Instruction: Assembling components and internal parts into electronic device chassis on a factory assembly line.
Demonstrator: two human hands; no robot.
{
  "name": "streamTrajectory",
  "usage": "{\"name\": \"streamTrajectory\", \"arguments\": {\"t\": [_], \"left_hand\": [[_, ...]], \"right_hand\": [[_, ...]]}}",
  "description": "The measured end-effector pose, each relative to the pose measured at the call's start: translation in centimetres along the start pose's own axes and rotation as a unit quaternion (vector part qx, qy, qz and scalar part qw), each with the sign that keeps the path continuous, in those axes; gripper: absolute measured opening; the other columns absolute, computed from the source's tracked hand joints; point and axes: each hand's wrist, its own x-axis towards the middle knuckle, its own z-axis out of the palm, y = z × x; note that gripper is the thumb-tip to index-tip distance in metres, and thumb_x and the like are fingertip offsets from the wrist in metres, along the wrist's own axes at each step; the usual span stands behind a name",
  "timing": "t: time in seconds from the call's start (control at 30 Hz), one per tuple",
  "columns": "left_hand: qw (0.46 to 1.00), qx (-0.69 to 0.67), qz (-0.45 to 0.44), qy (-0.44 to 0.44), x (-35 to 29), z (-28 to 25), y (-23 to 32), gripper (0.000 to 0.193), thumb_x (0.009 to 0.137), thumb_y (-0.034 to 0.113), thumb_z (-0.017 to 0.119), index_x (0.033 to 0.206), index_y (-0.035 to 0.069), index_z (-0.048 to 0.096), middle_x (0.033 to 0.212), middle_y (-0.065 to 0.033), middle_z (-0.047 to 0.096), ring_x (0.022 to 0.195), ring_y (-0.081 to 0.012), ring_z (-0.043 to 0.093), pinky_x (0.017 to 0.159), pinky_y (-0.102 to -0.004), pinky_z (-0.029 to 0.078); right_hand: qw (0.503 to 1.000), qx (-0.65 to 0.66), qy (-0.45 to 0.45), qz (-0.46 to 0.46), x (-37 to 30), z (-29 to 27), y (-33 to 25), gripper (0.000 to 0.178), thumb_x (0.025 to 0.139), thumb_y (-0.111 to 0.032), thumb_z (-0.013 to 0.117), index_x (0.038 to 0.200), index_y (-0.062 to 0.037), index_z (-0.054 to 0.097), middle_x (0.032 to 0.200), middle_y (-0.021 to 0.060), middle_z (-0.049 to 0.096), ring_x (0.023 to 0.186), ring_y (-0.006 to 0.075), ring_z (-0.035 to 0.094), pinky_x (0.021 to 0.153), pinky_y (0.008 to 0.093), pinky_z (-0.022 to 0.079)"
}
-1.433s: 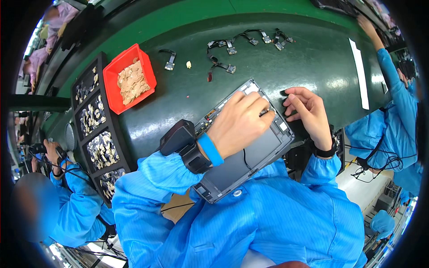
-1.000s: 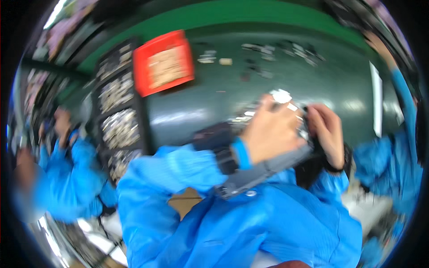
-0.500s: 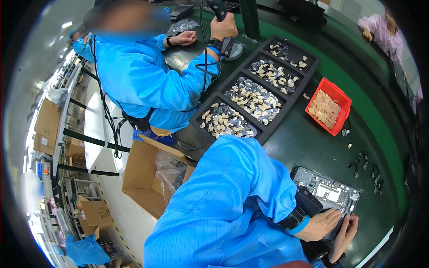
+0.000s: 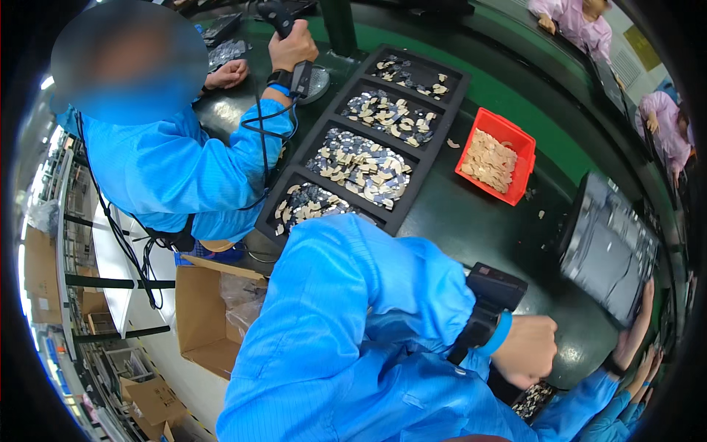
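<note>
An opened laptop base point(image 4: 611, 250), with dark panels and circuitry showing, is tilted up at the right side of the bench. My right hand point(image 4: 643, 306) grips its near edge; part of the fingers is hidden behind it. My left hand point(image 4: 525, 351), wearing a blue band and a black wrist device, is closed in a fist apart from the laptop. What it holds, if anything, is hidden. Just below that fist a dark tray point(image 4: 532, 401) of small cream and dark pieces shows partly.
Left of the laptop lies a black compartment tray point(image 4: 420, 173) full of small cream and dark pieces. A red bin point(image 4: 524, 158) holds beige pieces. A co-worker in blue point(image 4: 169, 169) stands at left, near a cardboard box point(image 4: 202, 313). Another person's hands point(image 4: 648, 368) are close at right.
The laptop base has gone from lying on the bench to tilted up, farther right, in my right hand. My left hand has left it and closed. The view has shifted right.
</note>
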Motion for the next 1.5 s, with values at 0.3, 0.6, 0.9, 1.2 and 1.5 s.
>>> {"name": "streamTrajectory", "arguments": {"t": [0.3, 0.6, 0.9, 1.2, 1.5], "left_hand": [[0.986, 0.093, -0.114, 0.078, -2.8, 6.1, -7.8, 0.022, 0.067, 0.03, 0.069, 0.063, 0.009, 0.072, 0.061, -0.0129, 0.067, 0.061, -0.0327, 0.067, 0.056, -0.0451, 0.046], [0.985, 0.069, -0.124, 0.094, -2.9, 6.1, -7.8, 0.021, 0.07, 0.028, 0.068, 0.061, 0.009, 0.071, 0.056, -0.0108, 0.063, 0.057, -0.0311, 0.064, 0.063, -0.0432, 0.041], [0.988, 0.07, -0.141, 0.011, -2.8, 5.0, -7.5, 0.022, 0.077, 0.03, 0.068, 0.065, 0.011, 0.068, 0.058, -0.0089, 0.062, 0.063, -0.0295, 0.065, 0.068, -0.0414, 0.043], [0.772, -0.28, 0.072, 0.566, -4.2, 8.8, -10.7, 0.021, 0.085, 0.031, 0.064, 0.076, 0.011, 0.063, 0.071, -0.0047, 0.063, 0.071, -0.0287, 0.067, 0.065, -0.0374, 0.046], [0.67, -0.519, 0.079, 0.525, -29.7, -16.6, -17.2, 0.023, 0.09, 0.034, 0.062, 0.087, 0.012, 0.057, 0.073, -0.003, 0.057, 0.071, -0.0236, 0.061, 0.063, -0.0361, 0.043]], "right_hand": [[0.913, 0.325, -0.136, 0.205, 25.3, 11.5, 10.7, 0.036, 0.102, -0.021, 0.065, 0.13, 0.0015, 0.063, 0.13, 0.0111, 0.068, 0.115, 0.0228, 0.066, 0.105, 0.0366, 0.05], [0.983, -0.044, -0.051, 0.172, 23.3, 26.9, 4.0, 0.065, 0.106, -0.05, 0.05, 0.155, -0.0088, 0.042, 0.161, 0.0107, 0.04, 0.146, 0.0226, 0.04, 0.114, 0.0417, 0.037], [0.805, -0.039, -0.157, -0.571, 4.9, 26.9, -11.6, 0.049, 0.101, -0.028, 0.056, 0.059, -0.0125, 0.036, 0.049, 0.0005, 0.035, 0.045, 0.0207, 0.037, 0.047, 0.0348, 0.026], [0.706, -0.095, -0.487, -0.506, -5.1, 25.9, -6.7, 0.05, 0.079, -0.024, 0.081, 0.052, -0.0141, 0.041, 0.048, 0.0004, 0.042, 0.041, 0.0199, 0.045, 0.045, 0.0324, 0.031], [0.854, -0.036, -0.455, -0.25, -7.4, 25.2, -2.7, 0.04, 0.07, -0.01, 0.079, 0.052, -0.0127, 0.044, 0.049, 0.0024, 0.047, 0.044, 0.024, 0.047, 0.05, 0.0351, 0.031]]}}
